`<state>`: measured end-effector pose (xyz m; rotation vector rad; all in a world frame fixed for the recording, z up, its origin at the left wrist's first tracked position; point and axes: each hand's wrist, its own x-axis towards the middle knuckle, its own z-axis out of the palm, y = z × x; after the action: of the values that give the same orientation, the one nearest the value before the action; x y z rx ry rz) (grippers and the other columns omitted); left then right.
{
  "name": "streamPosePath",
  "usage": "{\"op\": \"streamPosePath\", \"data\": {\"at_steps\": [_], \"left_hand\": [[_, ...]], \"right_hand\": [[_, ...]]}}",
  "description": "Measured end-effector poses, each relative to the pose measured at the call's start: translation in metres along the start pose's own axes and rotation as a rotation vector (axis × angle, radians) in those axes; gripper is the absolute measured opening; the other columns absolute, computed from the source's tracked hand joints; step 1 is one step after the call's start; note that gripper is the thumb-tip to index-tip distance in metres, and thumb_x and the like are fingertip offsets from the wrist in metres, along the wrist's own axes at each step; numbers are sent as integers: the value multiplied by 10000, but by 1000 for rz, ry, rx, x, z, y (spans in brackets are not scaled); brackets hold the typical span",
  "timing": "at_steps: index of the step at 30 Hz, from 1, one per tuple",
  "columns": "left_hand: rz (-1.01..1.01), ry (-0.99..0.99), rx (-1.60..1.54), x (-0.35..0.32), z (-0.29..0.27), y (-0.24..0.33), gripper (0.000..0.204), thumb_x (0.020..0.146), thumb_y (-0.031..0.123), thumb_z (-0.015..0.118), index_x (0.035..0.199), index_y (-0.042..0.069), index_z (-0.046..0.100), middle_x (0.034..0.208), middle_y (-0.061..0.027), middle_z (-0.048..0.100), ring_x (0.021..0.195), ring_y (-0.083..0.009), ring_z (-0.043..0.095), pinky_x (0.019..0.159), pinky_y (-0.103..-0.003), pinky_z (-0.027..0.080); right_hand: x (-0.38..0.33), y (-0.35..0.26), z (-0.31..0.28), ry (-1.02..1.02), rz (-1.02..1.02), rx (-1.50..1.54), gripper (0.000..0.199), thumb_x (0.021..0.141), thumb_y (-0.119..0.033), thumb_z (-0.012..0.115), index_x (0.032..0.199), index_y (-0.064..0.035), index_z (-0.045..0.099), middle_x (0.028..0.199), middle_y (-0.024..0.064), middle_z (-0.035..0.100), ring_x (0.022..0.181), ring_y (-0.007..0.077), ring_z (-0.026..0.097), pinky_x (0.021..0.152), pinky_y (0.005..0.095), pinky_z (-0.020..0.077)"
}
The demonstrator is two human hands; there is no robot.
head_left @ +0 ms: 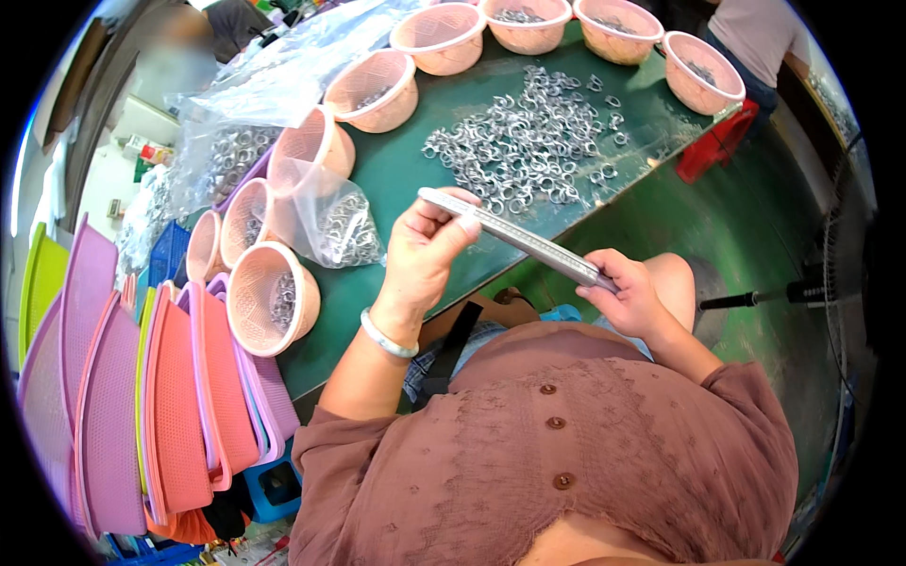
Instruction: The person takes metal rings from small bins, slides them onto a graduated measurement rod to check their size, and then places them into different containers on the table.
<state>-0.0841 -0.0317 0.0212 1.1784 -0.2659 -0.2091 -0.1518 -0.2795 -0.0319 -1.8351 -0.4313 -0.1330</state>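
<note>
A long tapered metal ring sizing stick [533,243] with graduated marks slants down to the right in front of my chest. My left hand [425,247], with a pale bangle on its wrist, closes round the stick near its upper left end, thumb pressed on top. Whether a ring is under those fingers I cannot make out. At the lower right end, my right hand [623,291] grips the stick between thumb and fingers. Beyond both hands, a loose heap of silver rings [528,137] spreads over the green table [415,174].
Pink baskets [274,300], several with rings inside, line the table's left and far edges. A clear bag of rings [349,231] lies left of my left hand. Stacked coloured baskets [179,387] stand at far left. Another person [755,38] is at the far right, near a red stool [717,141].
</note>
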Motion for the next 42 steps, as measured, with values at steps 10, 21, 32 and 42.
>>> {"op": "streamPosePath", "data": {"at_steps": [10,21,32,42], "left_hand": [[703,631,890,40,-52,105,234,798,59,579,1020,-7,549,829,-36,552,749,-97,516,666,-222,425],[534,128,1441,62,-27,46,171,716,83,623,879,33,606,814,-137,579,761,-285,571,694,-366,455],[-44,73,718,68,-61,-9,63,748,53,638,771,5,604,858,-91,615,736,-188,593,673,-274,471],[-157,-91,-514,50,-73,-13,182,829,192,580,900,25,568,868,-88,606,784,-184,602,704,-272,497]], "right_hand": [[-12,17,-16,42,52,61,197,720,7,625,894,-10,533,703,22,532,603,72,472,540,208,377],[-2,17,-18,130,173,214,177,792,-9,584,948,10,504,786,-12,522,692,38,446,611,182,372],[-1,17,-23,131,220,195,176,789,-13,591,939,6,501,767,-10,519,679,32,440,599,180,369],[15,-6,-6,-4,196,92,171,750,-21,631,891,-7,537,708,14,533,636,58,473,569,209,399]]}}
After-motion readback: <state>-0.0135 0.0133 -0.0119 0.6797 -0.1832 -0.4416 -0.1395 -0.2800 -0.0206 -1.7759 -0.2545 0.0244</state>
